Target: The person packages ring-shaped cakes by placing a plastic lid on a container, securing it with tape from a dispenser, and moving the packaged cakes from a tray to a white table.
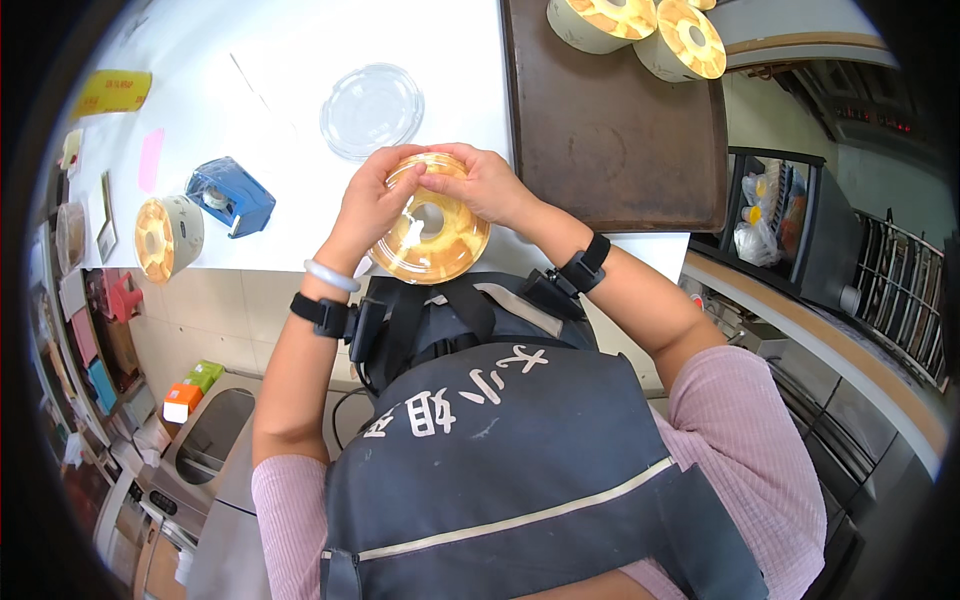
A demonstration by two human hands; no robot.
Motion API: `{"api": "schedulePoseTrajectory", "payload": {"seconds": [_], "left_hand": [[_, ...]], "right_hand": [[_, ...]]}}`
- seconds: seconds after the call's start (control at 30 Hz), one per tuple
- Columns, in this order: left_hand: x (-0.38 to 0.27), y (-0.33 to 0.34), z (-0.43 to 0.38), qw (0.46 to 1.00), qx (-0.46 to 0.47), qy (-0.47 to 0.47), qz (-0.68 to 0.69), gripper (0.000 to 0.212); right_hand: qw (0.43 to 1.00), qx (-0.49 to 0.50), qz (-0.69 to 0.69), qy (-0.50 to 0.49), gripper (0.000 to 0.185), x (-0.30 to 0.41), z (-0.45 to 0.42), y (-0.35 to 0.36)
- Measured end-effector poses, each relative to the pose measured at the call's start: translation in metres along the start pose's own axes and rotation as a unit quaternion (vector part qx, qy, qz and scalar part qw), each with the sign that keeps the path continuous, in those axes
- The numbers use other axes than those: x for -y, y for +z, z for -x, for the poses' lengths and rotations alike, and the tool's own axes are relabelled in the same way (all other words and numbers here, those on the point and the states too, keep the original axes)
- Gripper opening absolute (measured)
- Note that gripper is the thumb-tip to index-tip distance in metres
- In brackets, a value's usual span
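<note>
Right at the table's front edge is a golden ring-shaped cake [463, 251] with a hole in its middle. A shiny clear plastic lid [401, 244] covers its top. My left hand [381, 184] grips the lid's far left rim, thumb on top. On the far right rim is my right hand [480, 180], its thumb close to the left one; the fingers curl over the edge, partly hidden. A second clear round lid [372, 111] lies flat on the white table just beyond my hands.
To the right is a dark metal baking tray [615, 150] with uncovered ring cakes [691, 41] in paper moulds at its far end. Leftward are a blue tape dispenser [232, 196], another ring cake [169, 236], a pink slip [151, 160] and a yellow box [112, 92].
</note>
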State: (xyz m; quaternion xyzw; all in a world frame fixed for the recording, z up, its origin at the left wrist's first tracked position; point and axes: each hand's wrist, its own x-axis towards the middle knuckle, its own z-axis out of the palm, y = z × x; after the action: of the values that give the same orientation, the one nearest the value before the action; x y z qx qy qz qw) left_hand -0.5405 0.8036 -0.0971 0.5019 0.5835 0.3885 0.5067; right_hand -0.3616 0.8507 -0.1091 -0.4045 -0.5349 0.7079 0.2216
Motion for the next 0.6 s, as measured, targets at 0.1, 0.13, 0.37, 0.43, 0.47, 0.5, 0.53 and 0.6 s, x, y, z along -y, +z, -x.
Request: {"api": "schedulePoseTrajectory", "payload": {"seconds": [0.1,0.13,0.37,0.43,0.47,0.5,0.53,0.6], "left_hand": [[0.001,0.001,-0.004,0.999,0.035,-0.002,0.007,0.024],[0.001,0.002,-0.004,0.999,0.034,-0.009,0.016,0.024],[-0.011,0.005,-0.006,0.987,0.059,-0.075,0.132,0.026],[-0.011,0.004,-0.006,0.987,0.058,-0.075,0.131,0.026],[-0.011,0.004,-0.006,0.987,0.057,-0.073,0.131,0.027],[-0.013,0.005,-0.007,0.987,0.058,-0.074,0.131,0.027],[-0.017,0.006,-0.007,0.985,0.051,-0.070,0.147,0.026],[-0.019,0.007,-0.007,0.983,0.045,-0.067,0.164,0.024]], "right_hand": [[1.000,0.002,0.015,-0.008,0.048,0.003,0.002,0.003],[0.995,-0.064,0.079,-0.021,0.047,0.002,0.007,0.005],[0.985,-0.150,0.065,-0.050,0.041,0.009,0.023,0.012],[0.986,-0.148,0.058,-0.046,0.039,0.010,0.024,0.011],[0.987,-0.146,0.053,-0.042,0.038,0.010,0.024,0.011],[0.987,-0.147,0.052,-0.041,0.038,0.008,0.023,0.010],[0.986,-0.152,0.034,-0.058,0.040,0.004,0.020,0.010],[0.985,-0.156,0.015,-0.075,0.042,0.000,0.019,0.010]]}}
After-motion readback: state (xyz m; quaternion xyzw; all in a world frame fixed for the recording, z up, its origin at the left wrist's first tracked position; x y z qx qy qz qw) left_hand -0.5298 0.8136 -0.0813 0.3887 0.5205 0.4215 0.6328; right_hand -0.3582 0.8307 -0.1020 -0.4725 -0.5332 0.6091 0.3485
